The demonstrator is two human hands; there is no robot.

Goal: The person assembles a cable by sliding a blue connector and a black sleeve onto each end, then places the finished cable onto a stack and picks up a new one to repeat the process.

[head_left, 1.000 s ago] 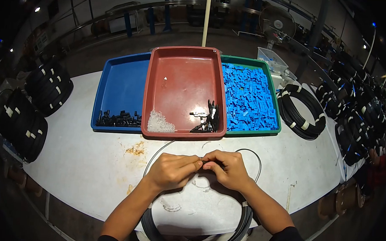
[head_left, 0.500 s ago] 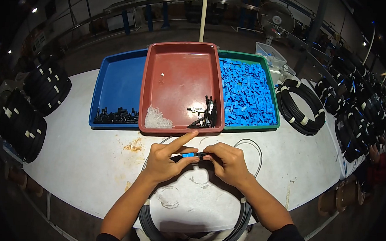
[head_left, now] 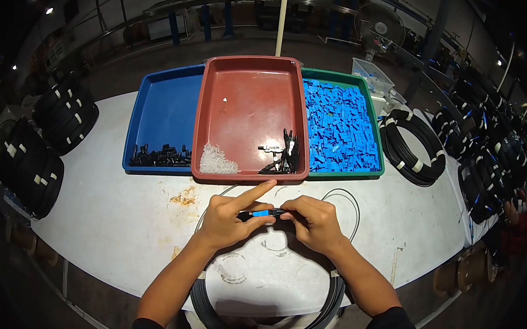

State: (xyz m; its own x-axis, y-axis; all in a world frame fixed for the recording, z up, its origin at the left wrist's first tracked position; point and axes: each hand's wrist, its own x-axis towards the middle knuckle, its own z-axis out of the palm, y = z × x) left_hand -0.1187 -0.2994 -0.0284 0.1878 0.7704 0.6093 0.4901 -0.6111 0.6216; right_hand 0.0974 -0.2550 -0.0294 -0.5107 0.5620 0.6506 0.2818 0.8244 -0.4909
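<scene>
In front of the red tray (head_left: 248, 107), left hand (head_left: 221, 220) and right hand (head_left: 312, 222) are pinching the connector (head_left: 261, 213), seemingly at opposite ends; aligning squarely is helping.

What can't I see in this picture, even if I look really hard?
All in the head view:
Both ends of the blue-and-black connector: hidden by the left hand and right hand.
Bottom of the front cable coil: cut off by the lower edge.
Green tray's left rim: behind the red tray.
Details of the blue plastic pieces: too small.
</scene>
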